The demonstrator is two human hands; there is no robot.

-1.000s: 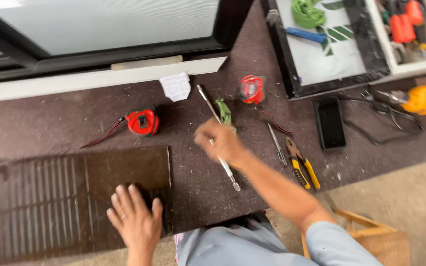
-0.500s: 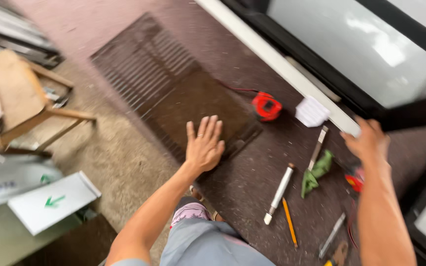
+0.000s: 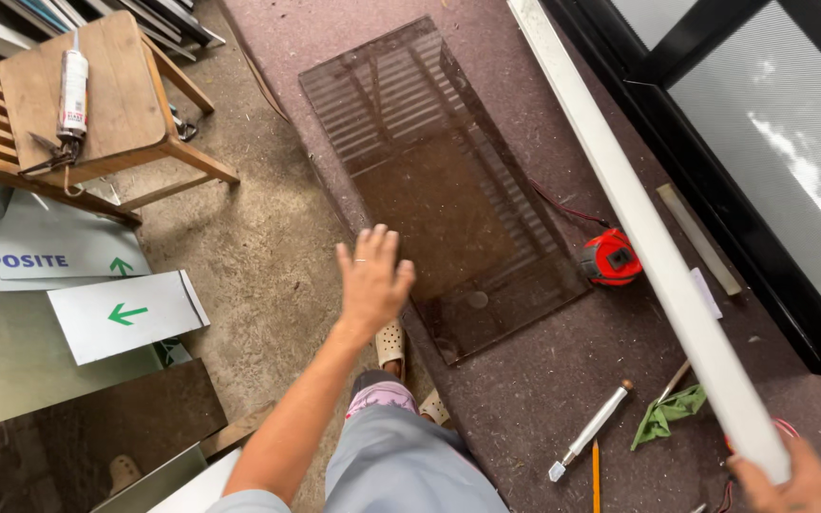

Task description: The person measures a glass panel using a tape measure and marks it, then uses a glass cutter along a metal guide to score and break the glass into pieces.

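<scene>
My left hand (image 3: 372, 277) hovers open, fingers spread, just left of the near edge of a dark tinted glass sheet (image 3: 448, 180) that lies flat on the brown felt mat (image 3: 544, 380). At the bottom right corner my right hand (image 3: 795, 486) grips the near end of a long white strip (image 3: 648, 237), which runs diagonally up over the mat toward the top of the view. A red tape measure (image 3: 610, 258) sits beside the glass's right edge, under the strip's line.
A glass cutter (image 3: 589, 430), a pencil (image 3: 596, 475) and a green rag (image 3: 669, 413) lie on the mat near me. A wooden stool (image 3: 87, 104) with a sealant tube (image 3: 73, 90) stands at left, above white arrow signs (image 3: 125, 313). A dark-framed glass panel (image 3: 762, 161) lies at right.
The view swung left. My left hand lifted off the glass sheet. My right hand, which was reaching toward the white strip, now holds its end.
</scene>
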